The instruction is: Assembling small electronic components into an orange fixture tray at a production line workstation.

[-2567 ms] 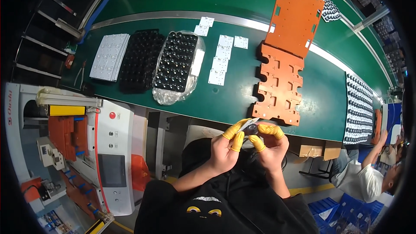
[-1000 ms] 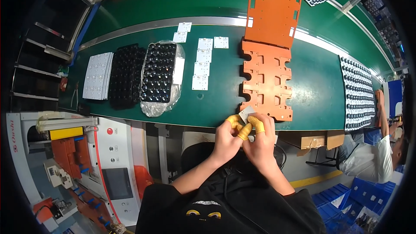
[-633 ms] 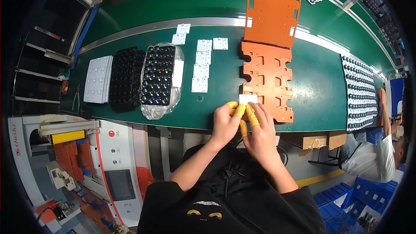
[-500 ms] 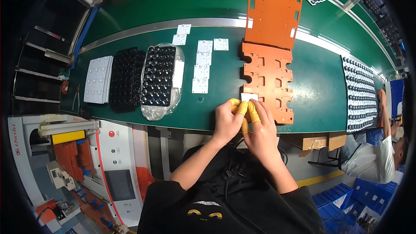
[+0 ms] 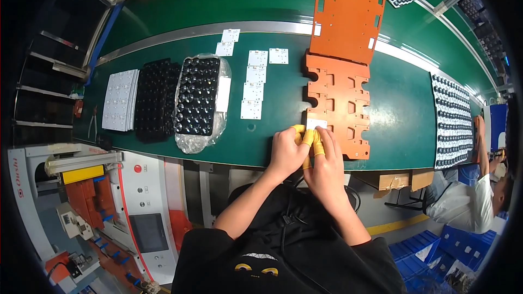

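Note:
My left hand and my right hand are close together at the near left corner of an orange fixture. Yellow finger cots cover several fingertips. Between them the fingers pinch a small white circuit board, whose near edge the fingertips hide. It lies over the fixture's corner; whether it sits in a recess I cannot tell. The fixture has notched sides and cut-out pockets, and its flat orange lid is folded open on the far side. More white circuit boards lie to the left on the green table.
Farther left are a bagged black tray of round lenses, stacked black trays and a stack of white panels. At right lies a panel of black-domed parts, beside a co-worker's arm. A machine with a screen stands lower left.
The view has shifted slightly, so the fixture appears a little farther right. Both hands stay at the same corner with the circuit board, with only small finger movement.

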`<state>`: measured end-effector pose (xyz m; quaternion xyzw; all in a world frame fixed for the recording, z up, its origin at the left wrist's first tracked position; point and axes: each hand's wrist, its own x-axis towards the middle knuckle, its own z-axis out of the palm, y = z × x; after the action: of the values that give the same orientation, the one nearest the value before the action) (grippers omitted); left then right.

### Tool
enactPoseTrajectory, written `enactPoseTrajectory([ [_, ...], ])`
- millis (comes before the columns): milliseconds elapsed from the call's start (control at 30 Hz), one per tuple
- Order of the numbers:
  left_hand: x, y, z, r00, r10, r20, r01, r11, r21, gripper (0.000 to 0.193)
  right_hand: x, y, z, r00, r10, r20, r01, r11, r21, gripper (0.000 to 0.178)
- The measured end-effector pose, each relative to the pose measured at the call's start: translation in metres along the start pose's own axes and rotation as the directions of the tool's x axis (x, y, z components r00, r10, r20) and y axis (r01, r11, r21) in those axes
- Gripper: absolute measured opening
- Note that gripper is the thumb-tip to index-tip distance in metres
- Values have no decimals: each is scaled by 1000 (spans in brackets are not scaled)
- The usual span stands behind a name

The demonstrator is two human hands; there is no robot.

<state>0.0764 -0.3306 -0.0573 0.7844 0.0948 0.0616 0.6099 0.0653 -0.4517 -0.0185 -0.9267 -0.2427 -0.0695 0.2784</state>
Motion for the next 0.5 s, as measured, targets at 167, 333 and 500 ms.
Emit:
enactPoseTrajectory([
  [167,8,-3,-6,991,-100,89,83,981,175,21,1,1,1,999,-22,26,23,998,-57,38],
  [333,14,-8,-12,994,-74,83,61,987,150,15,9,0,-2,1000,-11,24,13,997,-70,30],
  [500,62,6,-20,915,388,-110,-259,775,576,38,10,5,0,1000,-27,8,27,997,-73,30],
])
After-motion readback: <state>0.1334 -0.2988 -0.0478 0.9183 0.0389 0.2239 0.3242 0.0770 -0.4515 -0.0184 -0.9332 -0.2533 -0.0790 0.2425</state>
